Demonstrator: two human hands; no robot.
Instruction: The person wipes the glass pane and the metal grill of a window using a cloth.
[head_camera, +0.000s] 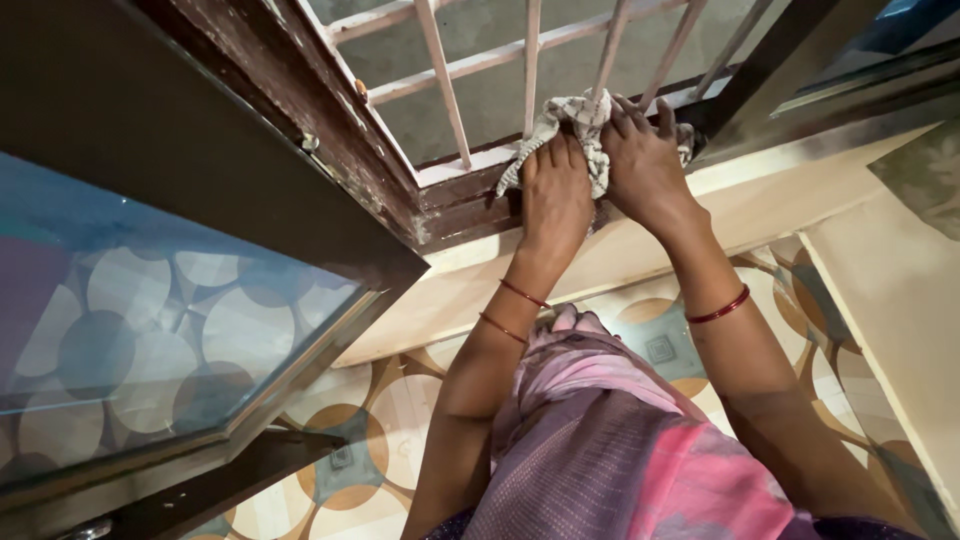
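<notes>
A pale checked cloth (570, 125) lies bunched on the lower rail of the brown window frame (455, 195), wrapped partly round the foot of one white bar of the grille (450, 95). The left hand (555, 195) presses down on the cloth with fingers flat and close together, the fabric spilling out from under them on both sides. The right hand (640, 160) rests just beside it, fingers curled over the cloth's right edge and touching the rail. The cloth looks light, soft and limp, so it would likely fold and slide easily; a gathered handful in the middle probably gives the surest hold, since loose corners could snag on the bars. Below the frame runs a cream sill (760, 205). To the left, an open pane of patterned glass (150, 330) swings inward. Red bangles sit on both wrists.
</notes>
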